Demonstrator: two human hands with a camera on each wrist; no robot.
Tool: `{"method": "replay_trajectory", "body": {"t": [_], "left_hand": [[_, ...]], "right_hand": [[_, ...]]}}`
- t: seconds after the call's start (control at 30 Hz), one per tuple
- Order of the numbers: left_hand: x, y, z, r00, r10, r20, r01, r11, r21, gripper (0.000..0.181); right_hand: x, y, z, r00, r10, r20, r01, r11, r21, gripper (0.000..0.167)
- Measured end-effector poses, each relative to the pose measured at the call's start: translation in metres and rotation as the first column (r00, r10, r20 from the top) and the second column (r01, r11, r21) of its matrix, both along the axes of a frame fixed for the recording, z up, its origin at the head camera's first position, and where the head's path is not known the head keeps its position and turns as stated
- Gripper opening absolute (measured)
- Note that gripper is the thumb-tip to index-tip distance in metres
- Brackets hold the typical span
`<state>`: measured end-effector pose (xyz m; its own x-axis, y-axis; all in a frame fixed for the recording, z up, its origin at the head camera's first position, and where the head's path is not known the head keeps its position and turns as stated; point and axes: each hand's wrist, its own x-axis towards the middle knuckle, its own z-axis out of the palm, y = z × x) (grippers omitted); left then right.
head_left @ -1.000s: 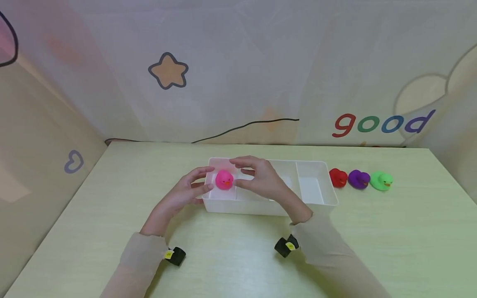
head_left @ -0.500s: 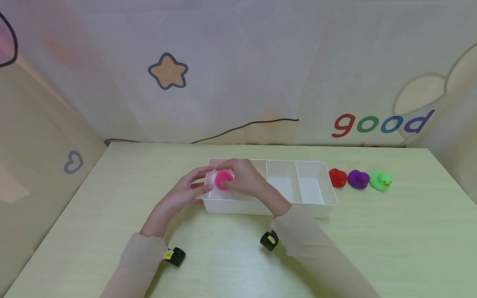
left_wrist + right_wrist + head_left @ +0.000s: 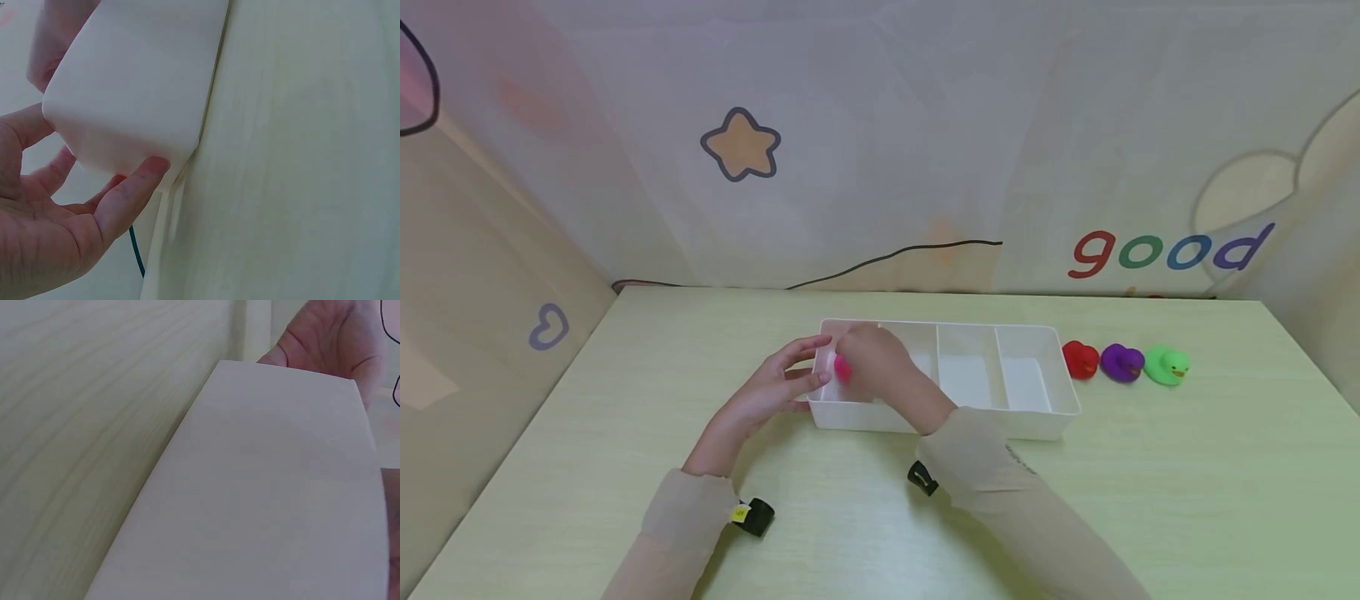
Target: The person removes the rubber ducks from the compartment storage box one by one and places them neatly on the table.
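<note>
In the head view my right hand (image 3: 876, 362) reaches into the leftmost compartment of a white divided tray (image 3: 970, 422), its fingers around a pink rubber duck (image 3: 842, 368). Only a pink sliver shows beside the hand; the fingertips are hidden. My left hand (image 3: 778, 383) is at the tray's left end, fingers spread, fingertips touching rim and end wall. In the left wrist view the left hand (image 3: 69, 225) has a fairly straight finger against the tray's outer end (image 3: 137, 94). The tray wall (image 3: 269, 481) hides most of the right hand in the right wrist view.
Right of the tray a red duck (image 3: 1081, 360), a purple duck (image 3: 1122, 363) and a green duck (image 3: 1167, 365) stand in a row on the pale wooden table (image 3: 820, 517). Behind the table hangs a printed cloth backdrop (image 3: 880, 150).
My right hand has moved left and lower into the compartment, its fingers closing around the pink duck and covering most of it. The left hand and the tray have stayed in place.
</note>
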<state>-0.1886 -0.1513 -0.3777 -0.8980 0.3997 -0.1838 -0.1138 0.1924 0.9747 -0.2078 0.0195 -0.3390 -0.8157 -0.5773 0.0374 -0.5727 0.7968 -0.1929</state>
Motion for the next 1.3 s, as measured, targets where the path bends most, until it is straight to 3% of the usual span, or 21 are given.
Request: {"method": "replay_trajectory", "body": {"t": [0.2,0.47,0.57,0.73,1.0,1.13,1.3], "left_hand": [[0.001,0.0,0.0,1.0,-0.003,-0.006,0.003,1.0,0.01,0.054],[0.0,0.0,0.0,1.0,-0.01,-0.01,0.01,1.0,0.013,0.055],[0.0,0.0,0.0,1.0,-0.008,-0.011,0.008,1.0,0.013,0.055],[0.0,0.0,0.001,1.0,-0.007,-0.015,0.007,1.0,0.006,0.055],[0.001,0.002,0.003,1.0,0.006,-0.005,-0.006,1.0,0.0,0.056],[0.0,0.002,0.002,1.0,0.014,-0.002,-0.014,1.0,-0.006,0.056],[0.0,0.003,0.002,1.0,0.023,0.001,-0.023,1.0,-0.008,0.056]], "right_hand": [[0.002,-0.005,-0.005,0.992,0.008,-0.13,0.008,0.992,0.126,0.025],[0.002,-0.007,-0.008,0.981,0.02,-0.192,0.005,0.991,0.132,0.034],[0.004,-0.004,-0.005,0.986,0.04,-0.161,-0.027,0.996,0.082,0.031],[0.01,0.006,0.004,0.994,0.065,-0.084,-0.072,0.994,-0.088,0.021],[0.02,0.027,0.019,0.995,0.007,-0.099,-0.025,0.983,-0.183,0.025],[0.024,0.039,0.024,0.996,-0.002,-0.091,-0.022,0.964,-0.264,0.032],[0.028,0.059,0.029,0.996,0.013,-0.091,-0.048,0.917,-0.395,0.033]]}}
